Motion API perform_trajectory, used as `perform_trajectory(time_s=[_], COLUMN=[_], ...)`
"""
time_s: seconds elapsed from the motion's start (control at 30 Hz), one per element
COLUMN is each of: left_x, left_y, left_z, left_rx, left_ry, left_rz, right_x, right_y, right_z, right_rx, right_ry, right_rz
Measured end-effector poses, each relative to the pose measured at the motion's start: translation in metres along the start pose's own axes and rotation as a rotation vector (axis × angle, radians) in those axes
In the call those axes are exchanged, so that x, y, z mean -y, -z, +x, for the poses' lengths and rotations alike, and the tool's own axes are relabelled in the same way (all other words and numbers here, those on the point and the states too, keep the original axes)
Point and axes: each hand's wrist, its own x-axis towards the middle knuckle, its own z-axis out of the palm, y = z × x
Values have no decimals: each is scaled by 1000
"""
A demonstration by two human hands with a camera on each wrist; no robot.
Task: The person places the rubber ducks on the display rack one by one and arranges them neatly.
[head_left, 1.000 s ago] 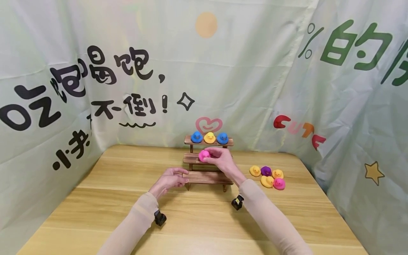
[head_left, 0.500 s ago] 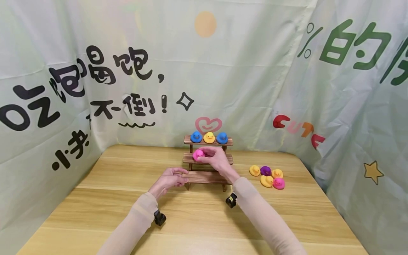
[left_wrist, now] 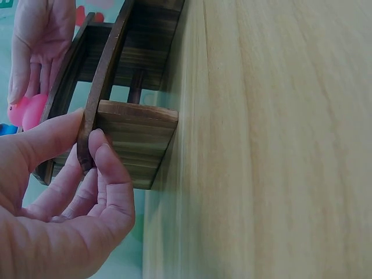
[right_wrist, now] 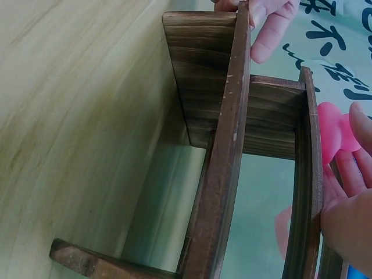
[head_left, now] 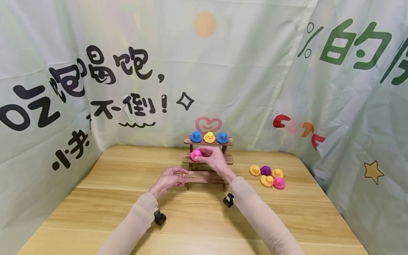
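The right hand [head_left: 215,158] holds a small pink duck [head_left: 195,155] with its thumb and fingers. The duck is just left of that hand's palm, at the left end of the middle shelf [head_left: 228,159]. I cannot tell if it is sitting on the wood or a tiny bit above it. The left hand [head_left: 170,178] is lower down and pinches the left end of the bottom shelf [head_left: 207,177] of the wooden stand.

The duck could tip off if the right hand lets go while part of it hangs over the end or the front. The right hand is also just under the top shelf [head_left: 230,141]. If it comes up too fast, it could bump that shelf and knock the blue duck [head_left: 196,137], the yellow duck [head_left: 209,137] or the other blue duck [head_left: 222,138]. If the left hand pulls, the whole stand could slide on the bench [head_left: 143,159] and shake them all.

The pink duck is upright, head on top. Its face seems to look out at the person, so its long way, beak to tail, looks to run front to back, across the shelf. The fingers hide some of it, so I am not sure.
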Motion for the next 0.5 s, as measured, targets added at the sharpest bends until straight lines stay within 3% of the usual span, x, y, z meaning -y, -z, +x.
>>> perform_trajectory(time_s=[0.5], left_x=[2], left_y=[0], left_z=[2], left_rx=[-1], left_ry=[5], left_rz=[-14], right_x=[0], right_y=[-2], right_z=[0], right_rx=[3], right_ry=[21], right_rz=[-39])
